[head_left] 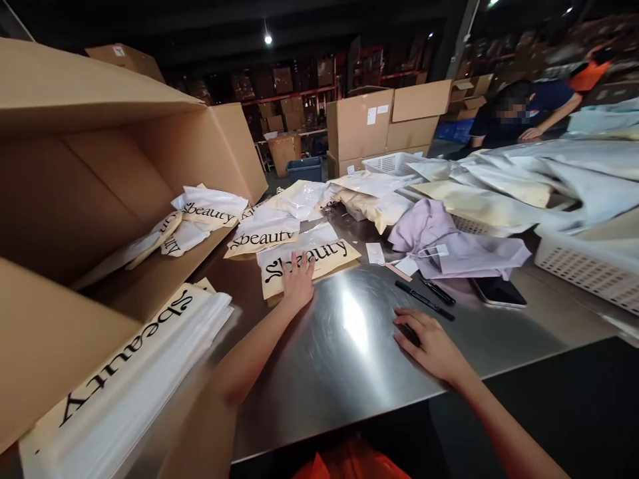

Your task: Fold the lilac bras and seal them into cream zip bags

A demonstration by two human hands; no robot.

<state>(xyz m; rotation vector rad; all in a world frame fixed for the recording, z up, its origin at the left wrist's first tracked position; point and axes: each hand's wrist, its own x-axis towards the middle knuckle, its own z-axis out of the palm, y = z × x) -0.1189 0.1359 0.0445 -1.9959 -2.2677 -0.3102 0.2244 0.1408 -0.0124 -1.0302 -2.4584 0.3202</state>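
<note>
While both arms reach over the steel table [349, 359], I log the left hand [298, 283] flat, fingers spread, palm pressed on the near edge of a printed mailer bag [319, 256] marked "beauty"; it grasps nothing, only rests on top. The bag lies at table centre-left, just right of a large open carton [100, 199] tipped on its side. The right hand [432, 346] lies palm down on bare steel near the table's near edge, fingers loosely extended, released. A small dark object sits under its fingertips; I cannot tell what it is.

Just beyond the right hand lie two black marker pens [424, 301], and right of them a dark phone [499, 293]. A lilac garment [449, 246] with a hang tag lies crumpled beyond the pens. More printed bags [262, 233] spill from the carton's mouth, and a stack of flat bags [134, 386] sits at near left. A white basket [584, 266] stands at right. At far right, a co-worker [524, 113] in dark clothing leans over another pile.
</note>
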